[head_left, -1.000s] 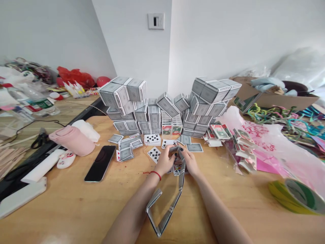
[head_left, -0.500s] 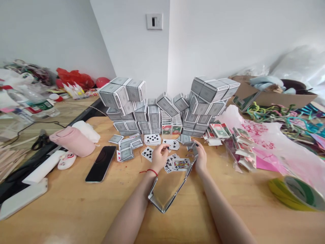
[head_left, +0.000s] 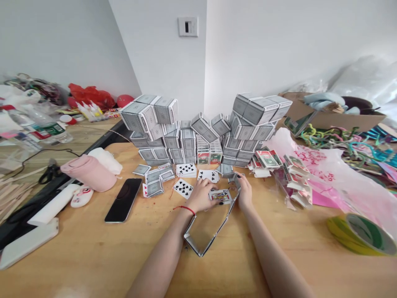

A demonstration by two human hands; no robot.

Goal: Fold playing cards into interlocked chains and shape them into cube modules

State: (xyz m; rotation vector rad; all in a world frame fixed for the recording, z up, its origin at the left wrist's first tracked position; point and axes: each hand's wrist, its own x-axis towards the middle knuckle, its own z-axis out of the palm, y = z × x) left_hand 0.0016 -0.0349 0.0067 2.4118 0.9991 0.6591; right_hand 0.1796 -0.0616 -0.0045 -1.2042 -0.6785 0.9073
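Note:
My left hand (head_left: 204, 196), with a red cord at the wrist, is closed around the left edge of a face card (head_left: 221, 195) lying low over the table. It covers the cards under it. My right hand (head_left: 245, 193) grips one end of a long strip of joined, folded playing cards (head_left: 214, 238). The strip bends in a V toward me, and its other end reaches my left wrist. Loose cards lie just beyond: a spade card (head_left: 183, 188), a stack of spades (head_left: 186, 170) and a club card (head_left: 208, 176).
Blocks of folded cards stand in a left stack (head_left: 151, 124) and a right stack (head_left: 254, 124). A phone (head_left: 123, 200) and a pink roll (head_left: 88, 171) lie left. Open card boxes (head_left: 297, 182) and a tape roll (head_left: 359, 234) are right.
My left hand has come down and slightly right from above the cards onto the face card, which has shifted a little left and away from me. My right hand stays on the strip.

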